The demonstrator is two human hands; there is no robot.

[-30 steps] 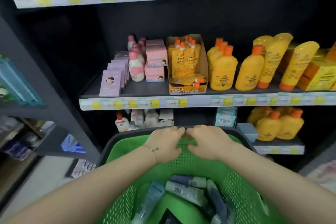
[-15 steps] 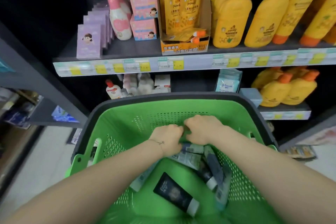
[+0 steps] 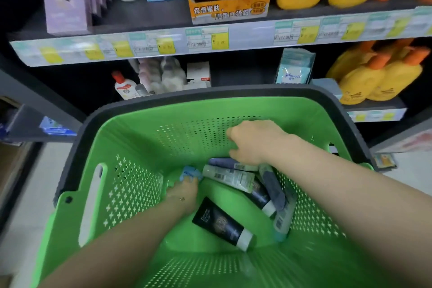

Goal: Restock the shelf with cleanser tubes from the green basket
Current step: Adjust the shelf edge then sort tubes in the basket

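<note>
The fingers of the left hand [image 3: 184, 192] were curled down at the basket's floor near its left wall, their tips closed on the end of a light-blue tube [image 3: 190, 171]. The right hand [image 3: 254, 141] hung knuckles-up by the far wall, fingers bent over a navy tube [image 3: 223, 163]; whether it had hold of it could not be told. Seven tubes showed in the green basket [image 3: 140, 138]. Besides those two, there were a pale one with a barcode [image 3: 228, 176] just beside the navy one, two dark ones [image 3: 272, 188] slanting toward the right wall, a grey one [image 3: 284, 218] against that wall, and a black tube with a white cap [image 3: 222, 224] lying apart near the floor's middle. A dark grey rim ran round the basket. Beyond its far edge, the lower shelf [image 3: 374, 106] carried three yellow bottles [image 3: 360, 79], a wipes pack [image 3: 293, 68] and one small white bottle [image 3: 124, 86]. The upper shelf held a row of purple boxes [image 3: 65, 0], an orange carton [image 3: 230, 10] and at least three more yellow bottles.
</note>
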